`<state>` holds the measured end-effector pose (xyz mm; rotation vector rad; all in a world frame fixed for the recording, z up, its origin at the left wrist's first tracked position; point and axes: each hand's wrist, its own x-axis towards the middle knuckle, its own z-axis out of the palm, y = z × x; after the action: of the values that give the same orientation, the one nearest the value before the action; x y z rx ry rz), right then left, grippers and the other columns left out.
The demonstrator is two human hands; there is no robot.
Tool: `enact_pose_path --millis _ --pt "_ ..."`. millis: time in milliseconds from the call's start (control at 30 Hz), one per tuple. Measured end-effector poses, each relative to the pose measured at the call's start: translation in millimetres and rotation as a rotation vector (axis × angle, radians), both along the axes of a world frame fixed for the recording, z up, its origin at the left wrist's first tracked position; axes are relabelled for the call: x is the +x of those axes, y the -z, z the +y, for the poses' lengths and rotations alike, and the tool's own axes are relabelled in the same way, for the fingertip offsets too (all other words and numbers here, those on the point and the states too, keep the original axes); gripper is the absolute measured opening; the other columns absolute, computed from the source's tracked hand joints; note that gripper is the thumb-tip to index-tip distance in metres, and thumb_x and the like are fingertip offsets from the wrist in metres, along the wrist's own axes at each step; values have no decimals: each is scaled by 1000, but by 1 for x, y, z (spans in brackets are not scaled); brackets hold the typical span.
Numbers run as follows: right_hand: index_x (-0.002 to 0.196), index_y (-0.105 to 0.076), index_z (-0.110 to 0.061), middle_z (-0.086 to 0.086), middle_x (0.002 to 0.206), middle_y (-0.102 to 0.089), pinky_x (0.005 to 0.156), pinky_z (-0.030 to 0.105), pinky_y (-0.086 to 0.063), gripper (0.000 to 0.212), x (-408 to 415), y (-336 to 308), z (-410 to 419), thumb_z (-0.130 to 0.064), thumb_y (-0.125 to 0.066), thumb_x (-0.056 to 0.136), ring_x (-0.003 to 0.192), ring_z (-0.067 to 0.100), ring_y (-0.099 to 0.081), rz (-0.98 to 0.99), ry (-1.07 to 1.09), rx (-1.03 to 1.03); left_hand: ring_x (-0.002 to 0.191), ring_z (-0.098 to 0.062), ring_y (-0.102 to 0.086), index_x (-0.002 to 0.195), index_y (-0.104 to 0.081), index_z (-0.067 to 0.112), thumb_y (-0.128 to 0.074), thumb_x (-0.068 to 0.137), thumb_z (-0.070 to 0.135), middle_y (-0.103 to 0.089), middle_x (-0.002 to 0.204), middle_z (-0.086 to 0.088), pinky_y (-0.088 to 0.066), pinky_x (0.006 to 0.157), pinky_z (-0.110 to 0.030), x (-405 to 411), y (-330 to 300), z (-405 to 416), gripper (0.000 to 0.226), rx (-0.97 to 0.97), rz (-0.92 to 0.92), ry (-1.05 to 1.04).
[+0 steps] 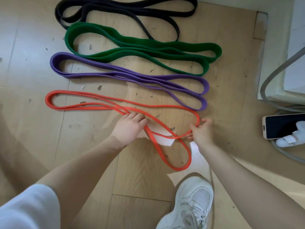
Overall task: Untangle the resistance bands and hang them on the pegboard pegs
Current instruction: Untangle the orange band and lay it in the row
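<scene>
Several resistance bands lie in rows on the wooden floor: a black band (125, 9) farthest, then a green band (140, 47), a purple band (128, 75) and an orange band (92, 106) nearest me. My left hand (127, 128) grips the orange band's strands where they cross near its middle. My right hand (200, 132) pinches the orange band at its right bend. A loop of the orange band hangs toward my foot. No pegboard is in view.
A phone (283, 126) lies on the floor at the right beside a grey cable (270, 76) and a white unit (295, 47). My white sneaker (191, 204) stands at the bottom. The floor (33, 63) is scuffed wood.
</scene>
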<state>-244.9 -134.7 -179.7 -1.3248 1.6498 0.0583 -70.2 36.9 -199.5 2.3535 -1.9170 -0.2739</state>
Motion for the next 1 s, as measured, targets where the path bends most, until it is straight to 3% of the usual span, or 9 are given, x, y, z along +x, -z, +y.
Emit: enact_pose_path --millis 100,167,233,333,433,533,633,767,1000 --pt "96 -34 -14 6 77 -54 48 25 -54 15 -3 -4 -21 -8 -47 95 53 23 -60 -117 153 -60 65 -26 -62 76 -64 12 -57 73 21 -62 73 -5 -48 53 -29 5 -7 -12 12 -64 25 -92" --pt "92 -39 -13 9 92 -52 57 26 -58 9 -9 -4 -30 -8 -46 96 65 26 -62 -154 238 -35 71 -26 -61 76 -64 14 -59 71 20 -62 75 -5 -46 59 -30 8 -6 -18 9 -86 -20 -90" --pt "97 -48 -12 14 108 -54 75 42 -53 4 -18 -5 -30 -15 -49 94 84 32 -60 75 -120 -224 76 -26 -54 74 -66 16 -66 68 16 -62 77 -4 -36 65 -33 9 -2 -22 6 -96 -91 -74" --pt "102 -63 -12 13 116 -55 77 42 -48 24 -23 -10 -11 -24 -68 81 89 33 -57 179 -875 -644 69 -25 -55 71 -66 17 -70 65 15 -60 74 -2 -30 62 -31 7 1 -23 7 -61 -121 -75" --pt "97 -65 -12 7 97 -65 70 37 -50 43 -12 -1 2 -34 -81 63 84 30 -63 205 -1326 -714 65 -24 -59 71 -68 16 -70 64 18 -60 70 0 -40 54 -29 5 3 -16 8 -31 -71 -98" --pt "71 -61 -12 4 65 -60 53 29 -46 12 2 3 -1 -23 -66 72 61 25 -62 149 -1515 -793 67 -25 -60 74 -69 16 -77 63 14 -61 71 -1 -44 54 -28 5 3 -13 13 -47 -21 -116" --pt "58 -51 -10 5 50 -54 37 26 -38 27 13 -11 -8 -23 -36 76 41 25 -58 111 -1521 -740 66 -25 -61 75 -71 15 -85 57 10 -62 70 -2 -44 50 -26 6 1 -13 23 -41 21 -113" --pt "90 -49 -10 10 96 -64 61 33 -36 9 29 -10 -6 -14 -41 90 89 32 -63 365 -1466 -508 71 -26 -63 78 -67 12 -84 58 7 -64 74 -4 -52 52 -30 7 6 -3 28 -21 83 -115" --pt "104 -51 -14 2 108 -56 72 34 -42 26 26 0 8 -37 -47 93 105 23 -54 206 -1416 -429 64 -23 -60 70 -68 17 -87 54 12 -59 68 0 -49 40 -30 7 14 4 26 89 105 -189"
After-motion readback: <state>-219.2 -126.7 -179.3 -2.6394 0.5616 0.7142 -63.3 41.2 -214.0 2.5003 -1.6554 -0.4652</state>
